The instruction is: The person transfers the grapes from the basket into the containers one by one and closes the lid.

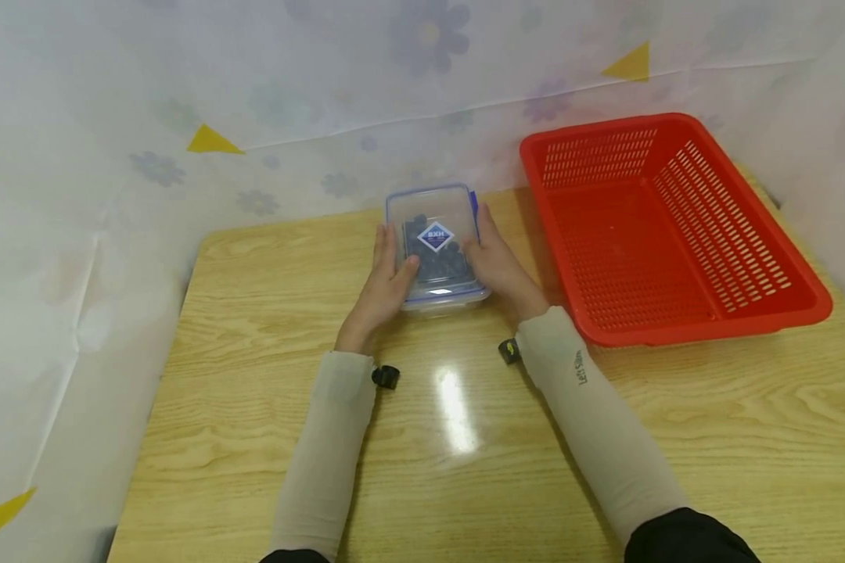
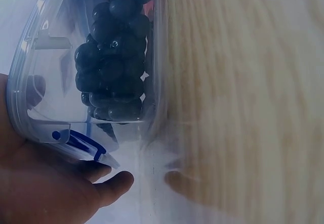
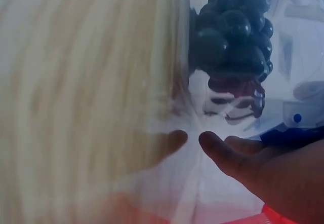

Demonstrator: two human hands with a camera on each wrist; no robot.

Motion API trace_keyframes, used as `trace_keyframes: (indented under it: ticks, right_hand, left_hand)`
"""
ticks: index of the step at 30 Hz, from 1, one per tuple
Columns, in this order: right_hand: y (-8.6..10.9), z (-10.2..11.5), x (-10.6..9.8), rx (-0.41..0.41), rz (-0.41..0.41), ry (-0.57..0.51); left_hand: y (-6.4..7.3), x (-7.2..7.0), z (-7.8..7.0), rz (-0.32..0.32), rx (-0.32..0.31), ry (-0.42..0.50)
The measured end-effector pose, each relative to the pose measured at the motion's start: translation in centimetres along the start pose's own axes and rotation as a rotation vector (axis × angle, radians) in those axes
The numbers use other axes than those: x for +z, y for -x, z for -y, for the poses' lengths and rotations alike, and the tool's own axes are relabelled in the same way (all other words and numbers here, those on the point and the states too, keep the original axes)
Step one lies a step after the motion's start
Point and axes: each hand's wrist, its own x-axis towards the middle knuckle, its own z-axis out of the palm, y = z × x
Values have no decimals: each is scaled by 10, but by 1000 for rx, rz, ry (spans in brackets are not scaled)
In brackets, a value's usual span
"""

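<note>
A clear plastic food container point(image 1: 433, 205) with a blue-rimmed lid and a diamond-shaped label is held between both hands over the far part of the table. Through its wall in the left wrist view shows a cluster of dark round fruit, like grapes point(image 2: 114, 67). The left hand point(image 1: 382, 283) grips the left side, thumb on the lid. On the opposite side the right hand point(image 1: 498, 264) grips it, thumb likewise over the lid. A blue side latch point(image 2: 83, 143) sticks outward by the left hand. Whether the container's base touches the table I cannot tell.
A red plastic basket point(image 1: 609, 227) with slotted walls stands to the right of the container, near the right forearm. The wood-grain table point(image 1: 253, 313) meets a flower-patterned white sheet point(image 1: 310, 102) at the back and left.
</note>
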Motion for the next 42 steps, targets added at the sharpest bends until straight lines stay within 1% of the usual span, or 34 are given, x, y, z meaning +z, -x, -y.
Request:
trace_keyframes:
  ticks: [1, 3, 5, 8, 13, 16, 20, 24, 29, 32, 37, 42]
  right_hand:
    - [0, 0, 0, -11, 2, 18]
    - [0, 0, 0, -41, 2, 88]
    - [-1, 0, -1, -81, 5, 183]
    - [-2, 0, -2, -145, 12, 355]
    - [-2, 2, -2, -220, 44, 530]
    - [0, 6, -1, -225, 74, 625]
    - [2, 11, -2, -192, 120, 726]
    - [1, 13, -2, -184, 144, 770]
    - [-1, 15, -2, -175, 158, 787]
    - [-1, 16, -1, -171, 168, 785]
    - [-1, 16, -1, -156, 160, 772]
    - [-1, 16, -2, -149, 151, 766]
  left_hand:
    - [0, 0, 0, -2, -1, 1]
    - [0, 0, 0, -4, -1, -1]
    - [-1, 0, 0, -4, -2, -7]
    - [-1, 1, 1, -3, -2, -17]
    - [-1, 0, -1, 2, -6, -24]
    - [-2, 0, -2, 4, -5, -31]
    - [-4, -1, -2, 4, -1, -44]
    - [-5, -2, -1, 3, 3, -42]
    - [-6, -3, 1, -12, 0, -15]
    - [-6, -3, 2, -23, -14, 7]
    - [-7, -2, 4, -32, -15, 53]
    - [-7, -2, 5, -45, -11, 120]
